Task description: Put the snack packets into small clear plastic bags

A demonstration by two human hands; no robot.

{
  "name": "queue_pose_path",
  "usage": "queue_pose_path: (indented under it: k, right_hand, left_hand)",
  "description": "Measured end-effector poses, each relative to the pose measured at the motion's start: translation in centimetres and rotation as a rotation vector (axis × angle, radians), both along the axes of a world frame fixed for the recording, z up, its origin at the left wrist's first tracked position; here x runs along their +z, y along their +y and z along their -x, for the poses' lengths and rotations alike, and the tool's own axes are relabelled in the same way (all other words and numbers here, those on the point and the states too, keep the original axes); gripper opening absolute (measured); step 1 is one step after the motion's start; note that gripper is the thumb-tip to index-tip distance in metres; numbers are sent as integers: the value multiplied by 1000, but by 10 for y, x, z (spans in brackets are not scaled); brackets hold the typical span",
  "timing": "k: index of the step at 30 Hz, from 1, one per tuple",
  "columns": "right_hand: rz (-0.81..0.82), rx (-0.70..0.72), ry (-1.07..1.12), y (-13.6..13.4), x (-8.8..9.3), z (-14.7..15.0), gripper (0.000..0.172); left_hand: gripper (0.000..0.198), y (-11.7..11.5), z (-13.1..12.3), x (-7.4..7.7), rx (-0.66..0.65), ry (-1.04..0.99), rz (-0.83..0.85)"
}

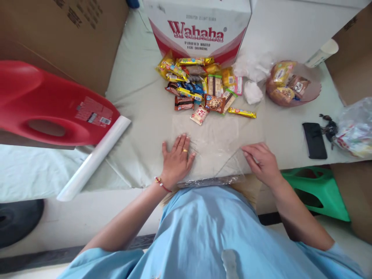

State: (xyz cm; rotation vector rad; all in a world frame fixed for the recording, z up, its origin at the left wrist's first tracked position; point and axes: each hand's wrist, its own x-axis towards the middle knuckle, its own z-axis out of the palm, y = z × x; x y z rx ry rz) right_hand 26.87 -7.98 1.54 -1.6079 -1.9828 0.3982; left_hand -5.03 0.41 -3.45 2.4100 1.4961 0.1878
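A clear plastic sheet [216, 141] lies flat on the cloth-covered table in front of me. My left hand [176, 159] rests flat on its left side, fingers spread, a ring on one finger. My right hand [261, 161] is at the sheet's right edge, fingertips pinching a lifted corner of the film. Beyond the sheet lies a pile of several wrapped snacks [200, 87], with one pink-and-white packet [199, 114] nearest the sheet.
A roll of clear film [94, 157] lies at the left beside a red plastic container [43, 102]. A Wahaha water carton [200, 27] stands behind the snacks. A wrapped bundle of snacks [287, 83], a black phone [314, 140], keys and a plastic bag [356, 128] sit at the right.
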Motion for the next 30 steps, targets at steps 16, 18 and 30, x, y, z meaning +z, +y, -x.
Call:
queue_pose_path:
  k: [16,18,30]
  right_hand:
    - [-6,-15,-302,112,-13,-43,33]
    - [-75,-6,-330,169,8,-15,33]
    - [-58,292,-510,451,51,182,61]
  left_hand:
    - [61,29,39,-7,-32,19,-60]
    - [60,29,39,-7,-35,21,-59]
    - [60,30,41,-4,-25,-13,-21]
